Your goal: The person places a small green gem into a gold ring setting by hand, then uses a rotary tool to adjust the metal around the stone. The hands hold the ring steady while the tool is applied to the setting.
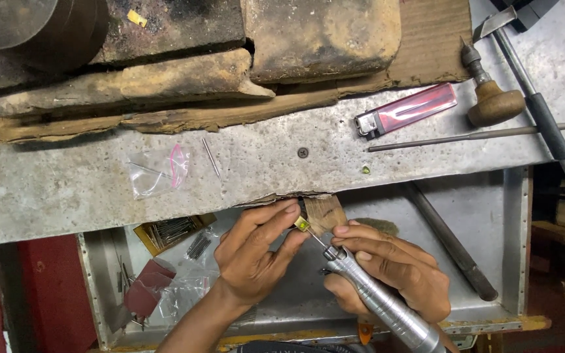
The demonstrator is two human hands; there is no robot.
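Observation:
My left hand (256, 252) pinches a small gold piece set with a green stone (303, 225) between thumb and forefinger, pressed against a wooden bench pin (325, 212). My right hand (387, 268) grips a silver rotary handpiece (387, 307); its thin bit points up-left and meets the gold piece. Both hands work over an open metal drawer (492, 261) below the bench edge.
On the grey benchtop (67, 189) lie a pink lighter (405, 111), a wooden-handled graver (488, 91), a hammer (537, 104), a thin needle file (479, 135), a small plastic bag (158, 170), a loose green stone (365, 169). Charred blocks (184, 72) sit behind. The drawer holds burs, sandpaper, a rod (452, 245).

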